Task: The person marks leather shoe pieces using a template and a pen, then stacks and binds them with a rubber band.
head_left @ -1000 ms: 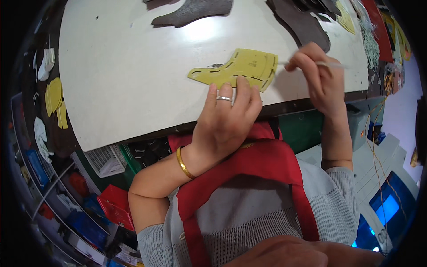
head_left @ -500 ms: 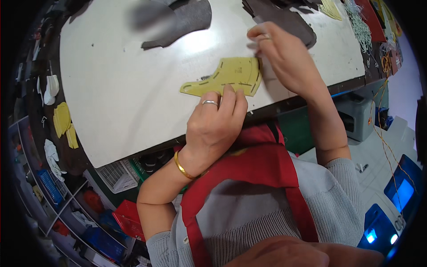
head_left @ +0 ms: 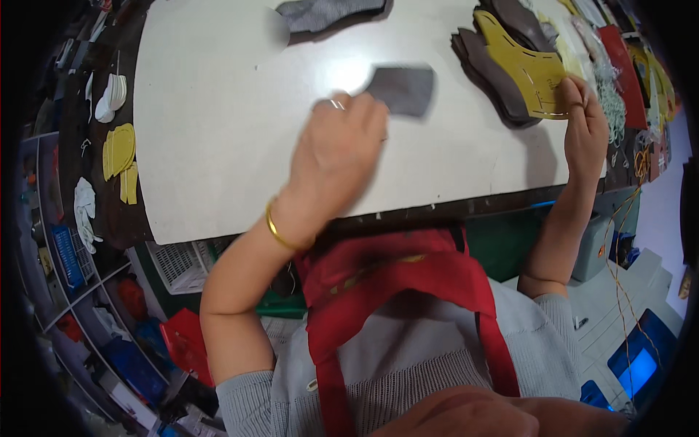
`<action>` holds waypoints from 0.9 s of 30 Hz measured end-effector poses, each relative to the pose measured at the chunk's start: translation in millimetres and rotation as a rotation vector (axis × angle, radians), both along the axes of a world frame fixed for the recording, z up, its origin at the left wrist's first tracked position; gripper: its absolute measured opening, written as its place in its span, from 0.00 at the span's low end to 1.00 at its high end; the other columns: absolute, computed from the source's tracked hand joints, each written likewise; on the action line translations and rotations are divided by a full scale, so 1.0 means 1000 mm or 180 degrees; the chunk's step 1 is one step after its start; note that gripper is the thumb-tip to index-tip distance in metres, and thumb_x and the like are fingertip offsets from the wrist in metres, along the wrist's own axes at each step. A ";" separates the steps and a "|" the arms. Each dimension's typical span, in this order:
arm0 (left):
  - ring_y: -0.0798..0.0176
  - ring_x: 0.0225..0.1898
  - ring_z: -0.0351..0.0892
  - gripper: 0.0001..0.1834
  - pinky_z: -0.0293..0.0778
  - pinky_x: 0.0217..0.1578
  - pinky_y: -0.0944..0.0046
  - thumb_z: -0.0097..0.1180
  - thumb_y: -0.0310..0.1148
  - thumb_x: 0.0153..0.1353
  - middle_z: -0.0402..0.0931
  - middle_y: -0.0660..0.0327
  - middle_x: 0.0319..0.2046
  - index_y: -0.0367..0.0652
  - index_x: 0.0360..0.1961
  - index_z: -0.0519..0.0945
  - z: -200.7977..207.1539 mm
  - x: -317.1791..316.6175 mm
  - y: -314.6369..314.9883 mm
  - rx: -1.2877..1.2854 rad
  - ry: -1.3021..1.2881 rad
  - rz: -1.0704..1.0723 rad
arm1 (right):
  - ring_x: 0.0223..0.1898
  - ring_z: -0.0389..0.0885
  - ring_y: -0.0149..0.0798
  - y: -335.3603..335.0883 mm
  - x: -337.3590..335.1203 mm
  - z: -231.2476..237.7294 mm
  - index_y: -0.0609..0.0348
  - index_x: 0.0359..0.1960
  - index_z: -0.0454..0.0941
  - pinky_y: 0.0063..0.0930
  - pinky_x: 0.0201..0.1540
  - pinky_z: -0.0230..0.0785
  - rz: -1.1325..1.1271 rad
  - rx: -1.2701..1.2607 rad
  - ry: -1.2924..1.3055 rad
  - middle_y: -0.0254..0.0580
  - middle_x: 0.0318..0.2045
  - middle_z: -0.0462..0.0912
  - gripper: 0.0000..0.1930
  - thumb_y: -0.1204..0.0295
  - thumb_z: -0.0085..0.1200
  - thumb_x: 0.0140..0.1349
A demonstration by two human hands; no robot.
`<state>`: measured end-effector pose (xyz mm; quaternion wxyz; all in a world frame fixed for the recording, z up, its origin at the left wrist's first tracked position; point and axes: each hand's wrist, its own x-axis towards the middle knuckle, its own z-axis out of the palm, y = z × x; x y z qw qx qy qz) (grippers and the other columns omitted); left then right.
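Observation:
My left hand [head_left: 337,154], with a ring and a gold bangle, is over the white table [head_left: 218,131] and grips a small dark grey cut piece [head_left: 405,89]; both are blurred by motion. My right hand [head_left: 585,127] is at the table's right side, its fingers pinching the lower edge of a yellow template [head_left: 528,67] that lies on a stack of dark grey cut pieces [head_left: 488,73].
Another dark grey piece [head_left: 328,13] lies at the table's far edge. Red and yellow sheets and a white mesh [head_left: 619,87] crowd the right side. Yellow and white shapes [head_left: 116,149] sit on a dark bench at left, with bins and a white basket [head_left: 178,262] below.
The yellow template has moved from the table's middle to the stack at the right, carried by my right hand. My left hand has left the template and lifted a dark grey piece.

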<state>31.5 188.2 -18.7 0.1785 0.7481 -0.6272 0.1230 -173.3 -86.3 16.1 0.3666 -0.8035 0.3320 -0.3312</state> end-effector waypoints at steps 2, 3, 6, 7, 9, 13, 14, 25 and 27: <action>0.53 0.37 0.75 0.10 0.75 0.40 0.54 0.62 0.30 0.52 0.73 0.55 0.34 0.38 0.34 0.77 0.003 -0.034 0.024 0.0171 0.0342 -0.0196 | 0.37 0.79 0.22 0.039 0.009 0.004 0.63 0.50 0.83 0.18 0.39 0.72 0.0576 0.0339 -0.0056 0.32 0.38 0.84 0.12 0.67 0.55 0.73; 0.53 0.37 0.75 0.10 0.75 0.40 0.54 0.62 0.30 0.52 0.73 0.55 0.34 0.38 0.34 0.77 0.001 -0.042 0.028 0.0221 0.0369 -0.0215 | 0.36 0.78 0.21 0.055 0.021 0.004 0.63 0.49 0.83 0.18 0.38 0.72 0.0852 0.0529 0.0121 0.31 0.36 0.84 0.12 0.67 0.56 0.72; 0.51 0.50 0.77 0.22 0.77 0.50 0.54 0.67 0.31 0.51 0.78 0.54 0.47 0.38 0.49 0.81 0.000 -0.062 0.041 0.0048 0.0611 -0.0040 | 0.33 0.78 0.21 0.079 0.041 -0.006 0.63 0.46 0.83 0.18 0.36 0.71 0.1310 0.0875 0.0510 0.32 0.31 0.84 0.11 0.67 0.59 0.70; 0.50 0.53 0.76 0.25 0.76 0.54 0.53 0.67 0.32 0.51 0.77 0.53 0.49 0.37 0.51 0.81 -0.003 -0.065 0.044 -0.0104 0.0658 -0.0094 | 0.32 0.78 0.21 0.080 0.047 -0.011 0.63 0.45 0.83 0.19 0.35 0.71 0.1490 0.0945 0.0709 0.33 0.29 0.84 0.11 0.67 0.60 0.69; 0.45 0.57 0.74 0.30 0.74 0.59 0.50 0.70 0.35 0.48 0.76 0.49 0.54 0.32 0.53 0.79 -0.006 -0.070 0.046 -0.0276 0.0740 -0.0130 | 0.31 0.78 0.22 0.088 0.056 -0.019 0.64 0.44 0.83 0.20 0.35 0.72 0.1508 0.0993 0.0851 0.35 0.28 0.84 0.12 0.67 0.60 0.68; 0.41 0.60 0.73 0.34 0.72 0.61 0.48 0.71 0.37 0.46 0.75 0.45 0.55 0.27 0.53 0.78 -0.007 -0.068 0.046 0.0052 0.0997 0.0115 | 0.29 0.83 0.29 0.095 0.059 -0.024 0.63 0.44 0.83 0.24 0.35 0.75 0.1519 0.0654 0.1113 0.42 0.28 0.86 0.13 0.65 0.61 0.67; 0.40 0.61 0.72 0.35 0.71 0.62 0.47 0.72 0.38 0.46 0.75 0.44 0.56 0.26 0.53 0.78 -0.009 -0.069 0.047 0.0028 0.0990 0.0093 | 0.28 0.84 0.31 0.096 0.058 -0.024 0.62 0.44 0.84 0.25 0.35 0.75 0.1512 0.0486 0.1182 0.43 0.29 0.87 0.13 0.65 0.61 0.67; 0.46 0.56 0.77 0.27 0.73 0.61 0.48 0.67 0.34 0.52 0.78 0.48 0.53 0.30 0.51 0.80 -0.006 -0.063 0.041 0.0206 0.0686 0.0022 | 0.31 0.84 0.29 0.090 0.056 -0.017 0.62 0.45 0.83 0.24 0.37 0.75 0.1522 0.0262 0.1226 0.41 0.30 0.87 0.12 0.68 0.62 0.65; 0.54 0.48 0.80 0.22 0.80 0.50 0.56 0.63 0.30 0.53 0.80 0.58 0.47 0.38 0.51 0.81 -0.013 -0.049 0.037 -0.0083 0.0409 -0.0065 | 0.35 0.83 0.25 0.079 0.051 -0.016 0.63 0.47 0.82 0.22 0.41 0.75 0.1394 0.0625 0.1387 0.39 0.32 0.87 0.13 0.72 0.65 0.62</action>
